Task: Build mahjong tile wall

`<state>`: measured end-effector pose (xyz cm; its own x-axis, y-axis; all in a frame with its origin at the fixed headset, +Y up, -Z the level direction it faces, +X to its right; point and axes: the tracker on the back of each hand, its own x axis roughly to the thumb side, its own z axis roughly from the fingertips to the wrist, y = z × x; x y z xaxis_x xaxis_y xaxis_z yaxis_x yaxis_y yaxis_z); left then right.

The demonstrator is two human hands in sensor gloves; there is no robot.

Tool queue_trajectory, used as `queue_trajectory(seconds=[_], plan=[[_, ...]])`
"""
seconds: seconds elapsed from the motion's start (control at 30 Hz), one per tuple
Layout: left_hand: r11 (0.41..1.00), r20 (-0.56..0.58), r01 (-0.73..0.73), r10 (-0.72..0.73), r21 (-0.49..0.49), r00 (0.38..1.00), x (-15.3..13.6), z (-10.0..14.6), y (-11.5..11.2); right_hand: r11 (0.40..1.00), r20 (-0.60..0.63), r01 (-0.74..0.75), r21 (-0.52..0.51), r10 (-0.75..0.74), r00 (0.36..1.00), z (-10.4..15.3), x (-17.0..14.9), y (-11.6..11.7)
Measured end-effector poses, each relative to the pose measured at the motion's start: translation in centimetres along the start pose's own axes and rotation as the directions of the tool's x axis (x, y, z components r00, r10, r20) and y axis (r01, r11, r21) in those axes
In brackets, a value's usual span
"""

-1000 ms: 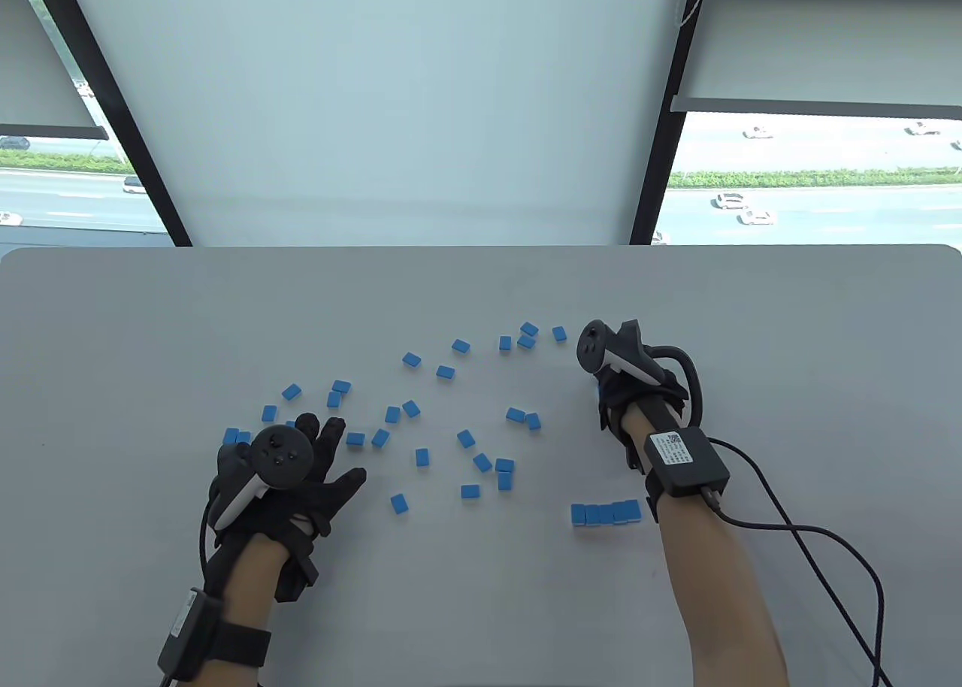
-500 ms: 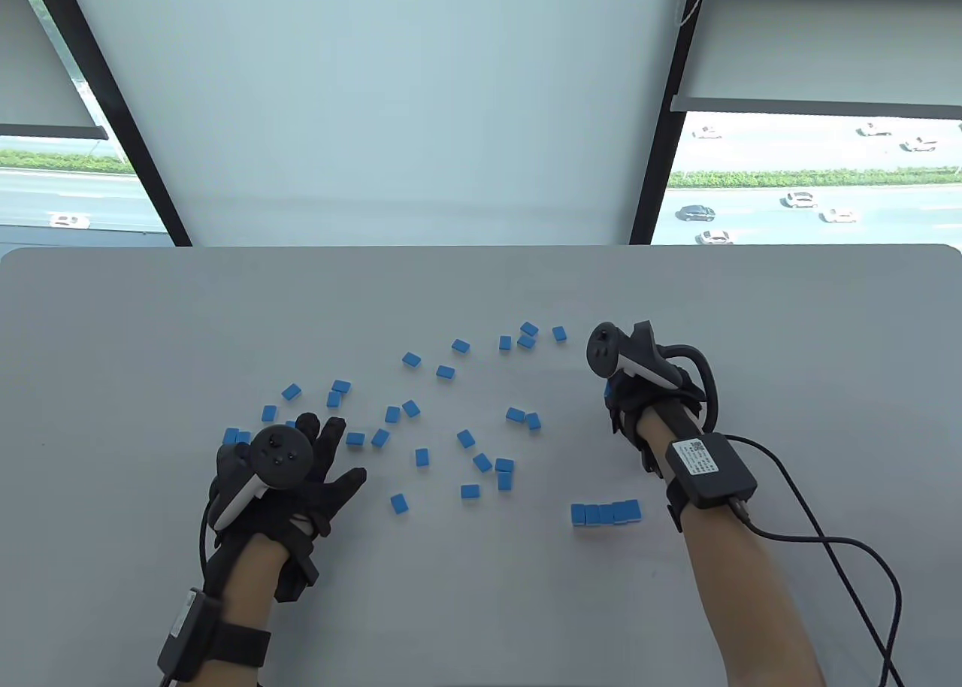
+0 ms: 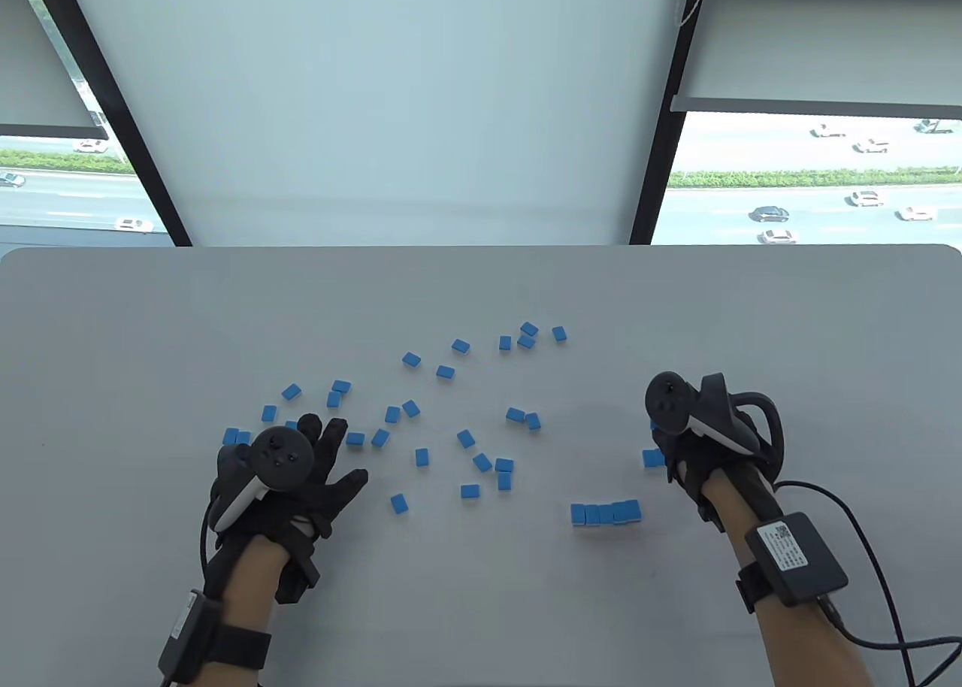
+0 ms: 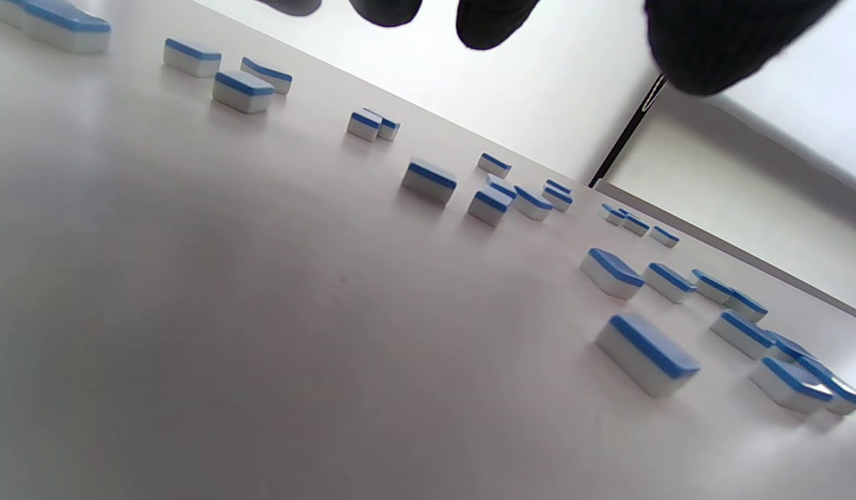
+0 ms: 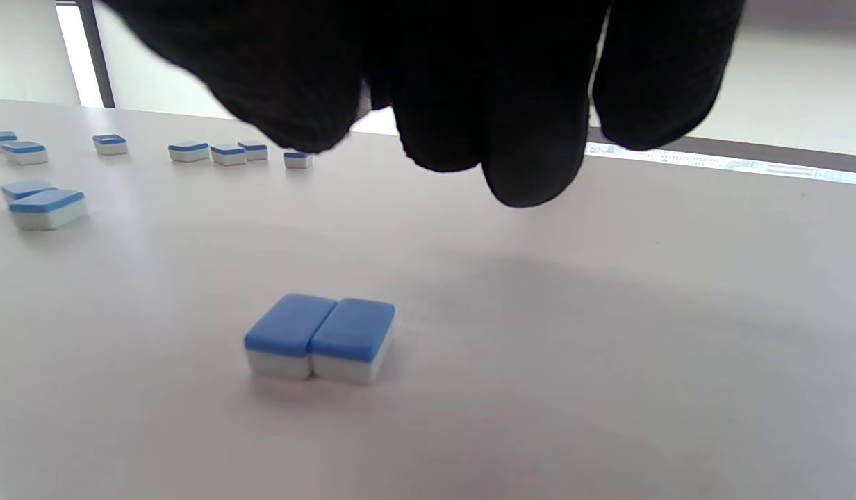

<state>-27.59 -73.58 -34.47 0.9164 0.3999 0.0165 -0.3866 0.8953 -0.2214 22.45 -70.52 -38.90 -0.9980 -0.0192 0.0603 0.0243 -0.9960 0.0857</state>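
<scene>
In the table view, a short row of tiles (image 3: 605, 512) is seen started, well below and to the left of the right hand (image 3: 695, 446), whose fingers are hidden under its tracker. A pair of tiles (image 3: 652, 458) lies just beside that hand. The left hand (image 3: 289, 476) is rested flat with fingers spread among scattered tiles (image 3: 466, 438); nothing is held by it.

In the left wrist view, only fingertips (image 4: 720, 42) are shown hanging straight above the table (image 4: 192, 312), with loose tiles lying beyond them.

In the right wrist view, the fingers (image 5: 532, 139) are seen curled above the pair (image 5: 320, 337), apart from it; whether anything is held cannot be told. The gathering step is judged to be in hand: the pair must next be slid to the row's end, with nothing in the way.
</scene>
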Motion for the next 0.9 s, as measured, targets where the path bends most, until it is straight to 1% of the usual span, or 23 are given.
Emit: queue_trajectory(seconds=[0.17,0.27,0.43,0.47,0.7,0.9], plan=[[1.000,-0.003,-0.002,0.002,0.002,1.000,-0.1,0.0,0.0,1.000,-0.048,-0.002,-0.009,0.001,0.999,1.1,-1.1,1.4],[1.000,-0.010,-0.004,0.004,0.002,1.000,-0.3,0.0,0.0,1.000,-0.084,0.019,0.008,-0.018,0.996,1.0,-1.6,2.6],[1.000,-0.016,-0.003,0.003,0.001,1.000,-0.3,0.0,0.0,0.999,-0.102,0.017,0.050,-0.012,0.995,0.6,-2.1,4.1],[1.000,-0.016,-0.002,0.002,0.000,1.000,-0.3,0.0,0.0,0.999,-0.103,0.015,0.040,-0.011,0.995,0.6,-2.2,4.2],[1.000,-0.012,0.004,-0.004,-0.001,1.000,-0.2,-0.1,-0.1,0.998,-0.100,-0.022,0.060,0.028,0.995,0.4,-1.9,4.7],[1.000,-0.013,0.004,-0.004,-0.006,1.000,-0.2,-0.1,-0.2,0.998,-0.102,-0.023,0.063,0.029,0.994,0.6,-1.7,4.6]])
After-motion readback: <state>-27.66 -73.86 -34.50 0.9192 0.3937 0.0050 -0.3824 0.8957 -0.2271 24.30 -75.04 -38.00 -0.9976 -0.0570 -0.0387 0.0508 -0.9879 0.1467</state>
